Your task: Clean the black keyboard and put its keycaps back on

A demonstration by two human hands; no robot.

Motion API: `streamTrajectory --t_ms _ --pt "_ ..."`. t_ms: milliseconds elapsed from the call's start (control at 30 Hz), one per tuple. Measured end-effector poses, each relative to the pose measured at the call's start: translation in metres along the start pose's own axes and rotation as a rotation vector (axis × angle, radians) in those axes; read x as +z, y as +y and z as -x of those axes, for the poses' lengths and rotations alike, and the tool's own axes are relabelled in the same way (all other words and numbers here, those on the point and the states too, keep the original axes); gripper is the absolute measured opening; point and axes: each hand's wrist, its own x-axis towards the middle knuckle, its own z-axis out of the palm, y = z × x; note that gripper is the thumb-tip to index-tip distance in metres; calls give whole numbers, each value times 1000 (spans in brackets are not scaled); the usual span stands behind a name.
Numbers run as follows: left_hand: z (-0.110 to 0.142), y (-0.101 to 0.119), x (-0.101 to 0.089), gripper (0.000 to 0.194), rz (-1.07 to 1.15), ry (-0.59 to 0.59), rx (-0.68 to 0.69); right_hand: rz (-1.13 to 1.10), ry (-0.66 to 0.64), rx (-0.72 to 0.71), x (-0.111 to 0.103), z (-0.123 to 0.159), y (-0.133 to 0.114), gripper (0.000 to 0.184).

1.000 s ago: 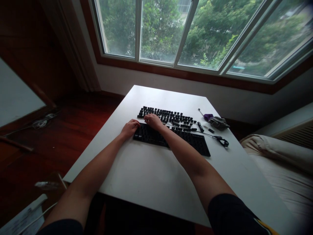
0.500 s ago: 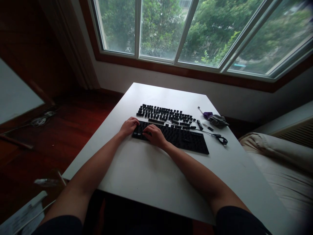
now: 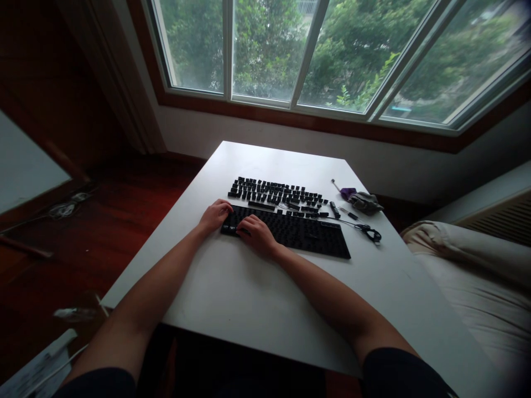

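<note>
A black keyboard (image 3: 298, 235) lies on the white table (image 3: 232, 293), with most of its keys off and a few keycaps on its near left corner. My left hand (image 3: 215, 215) is at the keyboard's far left corner, fingers bent and closed on its edge. Over the left part of the near row sits my right hand (image 3: 259, 236), fingers curled together and pointing down. A small dark piece shows under its fingertips, too small to name. Just beyond the keyboard, loose black keycaps (image 3: 276, 192) stand in rows, with a long spacebar keycap (image 3: 261, 205) near the front.
To the right lie a coiled black cable (image 3: 369, 234), a small dark tool (image 3: 352, 215), a black stick-like piece (image 3: 334, 209), a grey and purple cloth (image 3: 363, 200) and a thin brush-like stick (image 3: 335, 184). A cushioned seat (image 3: 460, 276) adjoins the table's right side; a window (image 3: 269, 50) is ahead.
The view has shifted slightly. My right hand has come a little nearer to me, to the keyboard's near edge. My left hand stays at the corner.
</note>
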Motion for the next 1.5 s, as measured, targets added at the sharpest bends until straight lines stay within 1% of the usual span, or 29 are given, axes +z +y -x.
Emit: streamTrajectory --t_ms 233,500,633,933,1033,1133,1233,1300,1367,1433,1500 --pt "0 -1 2 22 0 3 2 19 3 24 1 0 -4 4" --pt "1 0 2 23 -9 0 -1 90 10 -45 3 2 -5 16" --pt "1 -1 2 23 -4 10 -4 121 -9 -66 4 4 -6 21" --pt "1 -1 3 22 -8 3 5 254 -52 -99 9 8 -5 20" --pt "1 0 2 22 -12 1 8 263 -34 -111 9 9 -5 17" --pt "0 0 2 22 -12 -3 9 219 -3 -121 7 8 -2 17" --pt "0 -2 2 22 -10 -6 11 137 27 -82 -2 1 9 16" --pt "-1 -3 2 22 -7 -7 9 125 74 15 -12 -6 23 14" --pt "-1 -4 2 21 -5 -11 10 190 113 131 -25 -15 42 14" --pt "-1 -4 2 21 -1 -13 10 300 84 209 -36 -23 61 11" --pt "-1 -5 2 21 6 -9 5 397 -7 248 -45 -30 77 8"
